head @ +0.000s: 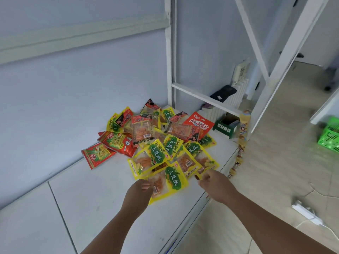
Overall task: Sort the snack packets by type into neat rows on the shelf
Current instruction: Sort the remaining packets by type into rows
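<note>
Left hand curls onto the nearest yellow-and-green plastic snack packet, grip unclear; right hand pinches the corner of a neighbouring yellow packet on the white shelf.

Both arms reach forward, left hand pinching the nearest yellow packet with curled fingers, right hand pinching the neighbouring packet at its corner.

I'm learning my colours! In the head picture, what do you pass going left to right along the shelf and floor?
Red packet → yellow packet → orange packet → green box → green crate on the floor.
</note>
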{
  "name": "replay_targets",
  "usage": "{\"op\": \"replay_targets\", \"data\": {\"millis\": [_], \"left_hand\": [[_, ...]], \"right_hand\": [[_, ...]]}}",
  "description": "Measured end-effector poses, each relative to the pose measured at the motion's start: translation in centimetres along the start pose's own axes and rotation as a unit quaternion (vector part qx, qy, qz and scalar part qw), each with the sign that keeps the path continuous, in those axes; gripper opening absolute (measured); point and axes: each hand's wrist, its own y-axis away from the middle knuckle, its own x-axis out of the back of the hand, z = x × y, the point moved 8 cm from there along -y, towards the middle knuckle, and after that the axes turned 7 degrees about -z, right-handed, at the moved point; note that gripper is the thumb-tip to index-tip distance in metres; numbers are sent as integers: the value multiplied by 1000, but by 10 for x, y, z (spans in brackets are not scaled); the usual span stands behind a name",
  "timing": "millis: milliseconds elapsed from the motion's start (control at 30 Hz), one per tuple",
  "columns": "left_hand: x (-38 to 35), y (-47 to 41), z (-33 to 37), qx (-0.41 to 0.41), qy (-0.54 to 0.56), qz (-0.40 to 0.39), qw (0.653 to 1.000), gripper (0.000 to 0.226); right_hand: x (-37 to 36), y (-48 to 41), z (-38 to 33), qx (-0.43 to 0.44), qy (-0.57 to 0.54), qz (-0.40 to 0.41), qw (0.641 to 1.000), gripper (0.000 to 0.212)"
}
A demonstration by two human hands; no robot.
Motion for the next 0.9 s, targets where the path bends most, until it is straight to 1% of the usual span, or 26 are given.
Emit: {"op": "replay_targets", "data": {"millis": [67, 167, 333, 467, 600, 767, 900], "left_hand": [[2, -17, 6, -6, -1, 3, 1000, 26], [6, -36, 23, -9, -17, 7, 1000, 30], [5, -80, 75, -50, -45, 20, 998, 29], [-7, -109, 111, -67, -84, 26, 994, 32], [-21, -136, 143, -79, -139, 22, 987, 36], [-27, -157, 149, -45, -188, 25, 981, 32], [1, -165, 135, 8, -205, 77, 976, 35]], "right_hand": [[4, -17, -4, 5, 3, 1, 1000, 26], [12, -37, -2, 4, -9, -5, 1000, 21], [44, -81, 14, 1, -69, 16, 997, 17], [60, -114, 26, -5, -89, -4, 996, 14], [78, -146, 29, 11, -90, -19, 996, 15], [96, -177, 29, 28, -97, -30, 994, 16], [100, -195, 17, 59, -120, -31, 991, 26]]}}
